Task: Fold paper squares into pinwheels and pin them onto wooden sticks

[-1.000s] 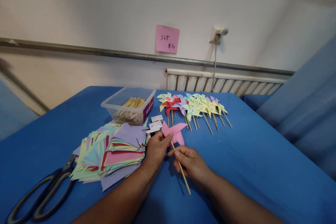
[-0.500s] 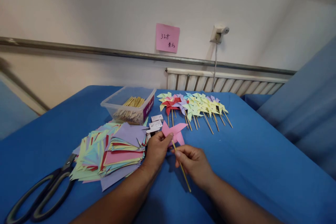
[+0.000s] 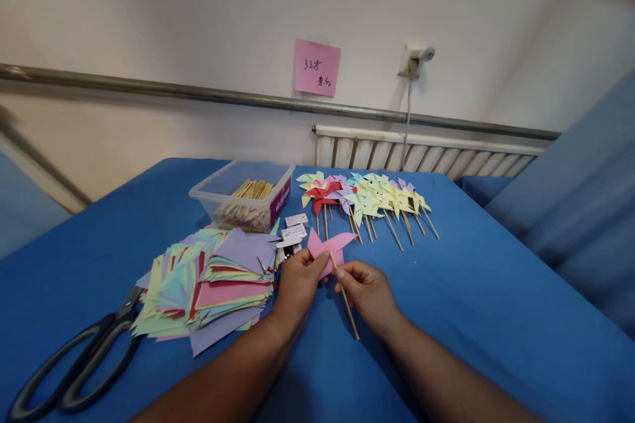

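Between thumb and fingers, my left hand [image 3: 299,283] pinches a pink paper pinwheel [image 3: 333,246] near its centre. My right hand [image 3: 366,287] grips a thin wooden stick [image 3: 349,310] close to its upper part. The stick's top end lies against the middle of the pinwheel, by my left thumb; whether the two are joined is hidden. Its lower end slants down toward me. Just beyond my left hand are small white boxes [image 3: 294,232], one of them open with something dark inside.
A stack of coloured paper pieces [image 3: 203,284] lies left of my arms, with large scissors [image 3: 84,360] beside it. Behind stands a clear plastic box [image 3: 211,201] of wooden sticks. Several finished pinwheels [image 3: 367,201] rest at the back of the blue-covered table [image 3: 476,291].
My right hand has shifted up along with the stick, whose top now sits higher over the pinwheel's centre. The lower end has risen. My left hand has hardly moved.
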A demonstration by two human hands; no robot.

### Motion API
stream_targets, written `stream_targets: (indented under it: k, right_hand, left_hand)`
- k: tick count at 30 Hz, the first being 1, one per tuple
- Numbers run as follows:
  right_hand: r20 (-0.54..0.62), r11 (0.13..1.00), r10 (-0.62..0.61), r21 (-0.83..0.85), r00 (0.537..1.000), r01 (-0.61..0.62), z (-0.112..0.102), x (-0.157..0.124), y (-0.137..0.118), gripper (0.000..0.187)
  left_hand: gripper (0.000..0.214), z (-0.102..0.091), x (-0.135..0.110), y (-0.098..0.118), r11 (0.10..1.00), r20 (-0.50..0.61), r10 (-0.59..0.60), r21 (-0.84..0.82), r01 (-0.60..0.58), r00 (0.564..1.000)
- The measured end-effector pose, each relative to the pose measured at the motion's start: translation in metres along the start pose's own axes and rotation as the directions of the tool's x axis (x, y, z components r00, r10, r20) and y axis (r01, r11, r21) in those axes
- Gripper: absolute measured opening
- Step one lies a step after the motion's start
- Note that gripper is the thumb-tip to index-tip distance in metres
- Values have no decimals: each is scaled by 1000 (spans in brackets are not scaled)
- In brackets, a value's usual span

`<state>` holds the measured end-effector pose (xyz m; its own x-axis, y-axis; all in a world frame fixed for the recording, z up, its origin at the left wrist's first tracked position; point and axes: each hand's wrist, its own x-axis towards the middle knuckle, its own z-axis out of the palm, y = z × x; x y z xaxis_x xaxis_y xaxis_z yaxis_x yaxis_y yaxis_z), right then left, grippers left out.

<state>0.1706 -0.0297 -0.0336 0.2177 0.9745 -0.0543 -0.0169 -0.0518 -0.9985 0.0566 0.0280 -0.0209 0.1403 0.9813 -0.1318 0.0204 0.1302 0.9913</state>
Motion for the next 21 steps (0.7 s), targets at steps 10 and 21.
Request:
stream_targets:
  k: [10, 21]
  right_hand:
    - [-2, 997, 24, 79, 1000, -23, 0, 3, 6, 34]
    - [25, 991, 6, 132, 1000, -9, 1, 1, 2, 31]
  left_hand:
    - [31, -1, -1, -2, 1000, 13, -6, 8, 6, 1000]
    - [30, -1, 0, -6, 997, -2, 31, 72, -31, 1000]
